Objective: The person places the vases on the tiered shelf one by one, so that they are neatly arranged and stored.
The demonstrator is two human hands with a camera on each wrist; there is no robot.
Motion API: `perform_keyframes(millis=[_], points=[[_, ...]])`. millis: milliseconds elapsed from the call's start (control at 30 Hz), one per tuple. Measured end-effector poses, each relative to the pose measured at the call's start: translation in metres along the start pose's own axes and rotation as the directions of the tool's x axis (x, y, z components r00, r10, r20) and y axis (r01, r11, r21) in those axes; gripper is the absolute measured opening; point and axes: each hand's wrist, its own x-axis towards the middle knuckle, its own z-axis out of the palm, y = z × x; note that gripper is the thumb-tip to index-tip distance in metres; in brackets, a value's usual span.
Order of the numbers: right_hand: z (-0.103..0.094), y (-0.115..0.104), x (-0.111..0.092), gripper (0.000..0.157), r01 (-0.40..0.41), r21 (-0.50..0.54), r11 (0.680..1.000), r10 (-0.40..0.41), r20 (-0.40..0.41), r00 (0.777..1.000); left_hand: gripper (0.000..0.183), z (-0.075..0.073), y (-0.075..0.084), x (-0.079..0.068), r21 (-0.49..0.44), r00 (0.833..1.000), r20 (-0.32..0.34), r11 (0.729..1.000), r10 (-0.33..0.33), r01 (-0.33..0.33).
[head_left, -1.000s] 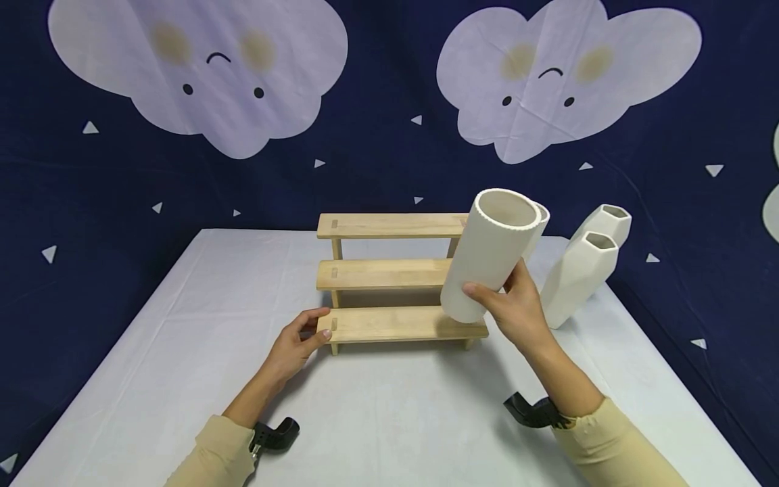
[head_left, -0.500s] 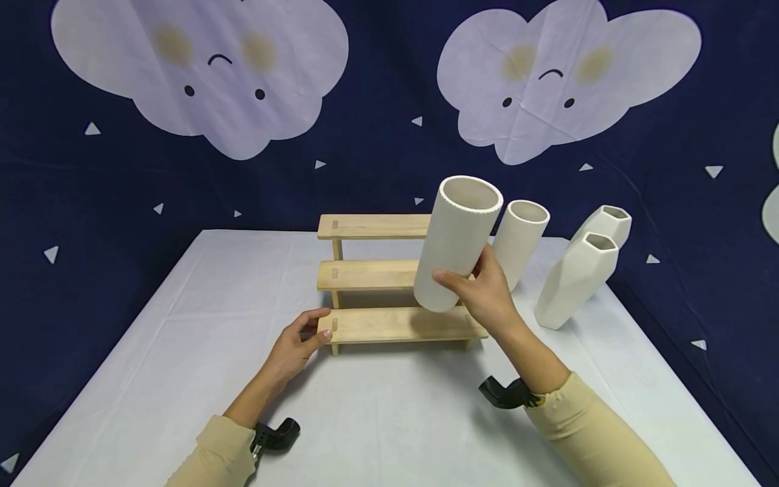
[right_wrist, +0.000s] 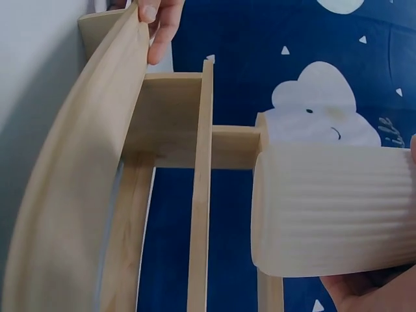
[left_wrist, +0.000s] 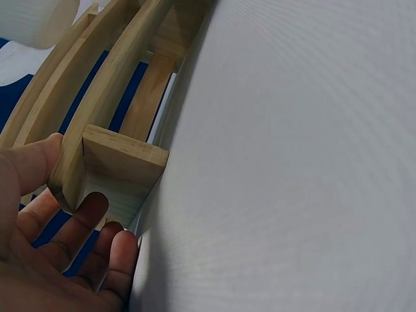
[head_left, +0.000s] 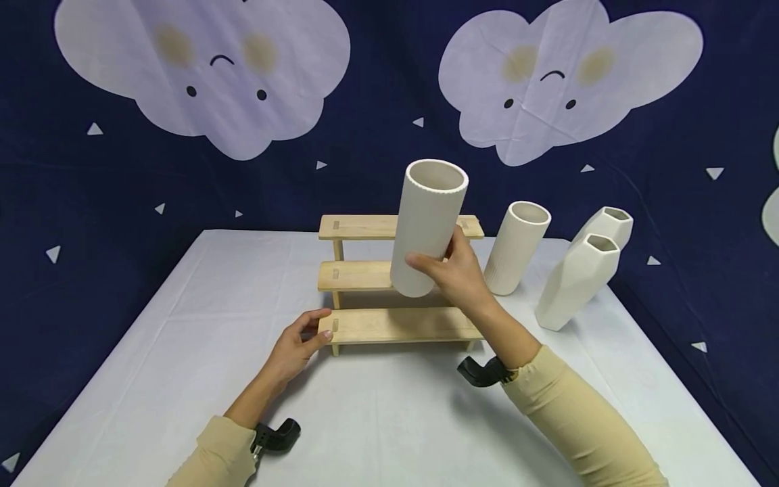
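Observation:
A white cylindrical vase (head_left: 429, 213) is held in the air by my right hand (head_left: 464, 277), thumb on its near side. Fine ribs show along the vase (right_wrist: 338, 208) in the right wrist view. It hangs in front of the upper and middle boards of a three-tier wooden display stand (head_left: 395, 327), tilted slightly, base apart from the lowest board. My left hand (head_left: 296, 346) pinches the left end of that lowest board. In the left wrist view the thumb lies against the board (left_wrist: 104, 97), with fingers curled beneath. The far fingers of the right hand are hidden behind the vase.
Right of the stand stands another white cylindrical vase (head_left: 517, 249). Beyond it are two white faceted vases (head_left: 578, 281), one partly behind the other. A white cloth covers the table (head_left: 377, 419), and a dark blue cloud-print backdrop (head_left: 389, 81) rises behind.
My right hand has carried the cylindrical vase leftward and upward, from the stand's right end toward its middle, uncovering the other cylindrical vase. The left hand stays on the board's end.

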Motion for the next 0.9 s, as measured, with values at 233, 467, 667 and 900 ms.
perform_keyframes(millis=[233,467,667,900], points=[[0.017,-0.005,0.013,0.073,0.014,0.041,0.999,-0.016,0.041,0.999,0.045,0.0,0.0,-0.001,-0.013,1.0,0.002,1.0,0.006,-0.006],[0.033,-0.003,0.024,0.072,-0.003,0.058,0.998,-0.002,0.089,0.996,0.046,0.0,0.001,0.0,-0.016,1.0,0.002,1.0,0.012,-0.012],[0.045,0.0,0.031,0.074,0.013,0.072,0.997,-0.022,0.126,0.992,0.045,0.0,0.001,0.0,-0.015,1.0,0.0,1.0,0.013,-0.013],[0.056,0.003,0.037,0.075,0.016,0.067,0.998,-0.025,0.126,0.992,0.046,0.0,0.0,0.0,-0.013,1.0,0.006,1.0,0.017,-0.017]])
